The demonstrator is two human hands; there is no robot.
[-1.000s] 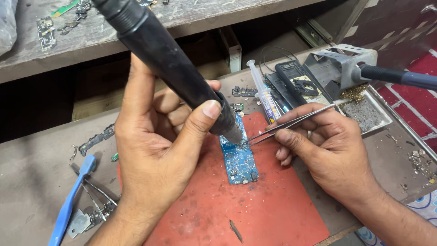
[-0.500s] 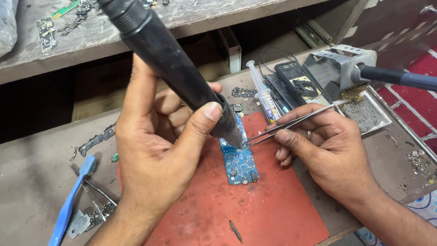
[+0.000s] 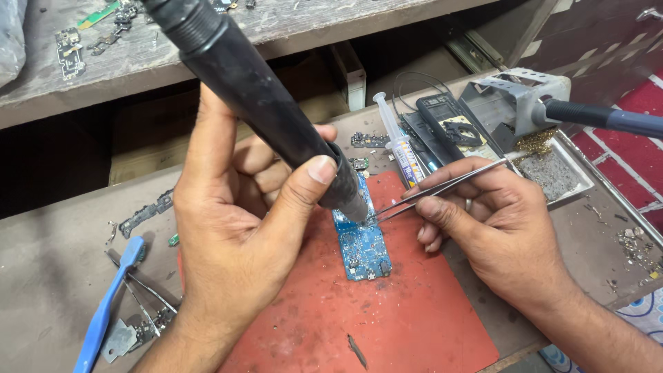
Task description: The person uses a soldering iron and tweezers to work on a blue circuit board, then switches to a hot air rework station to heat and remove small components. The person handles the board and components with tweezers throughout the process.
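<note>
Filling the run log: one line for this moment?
left hand: holds black heat tool over blue circuit board | right hand: tweezers at board | red mat

A single head-worn camera looks steeply down and forward from close above the worktop, near enough that both hands fill the middle of the frame. A shelf crosses the top edge, and the worktop's near edge cuts the bottom right corner.

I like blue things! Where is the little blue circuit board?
In the head view, the blue circuit board lies mid-frame on the red mat, between both hands, under the black tool's nozzle and tweezers.
</note>
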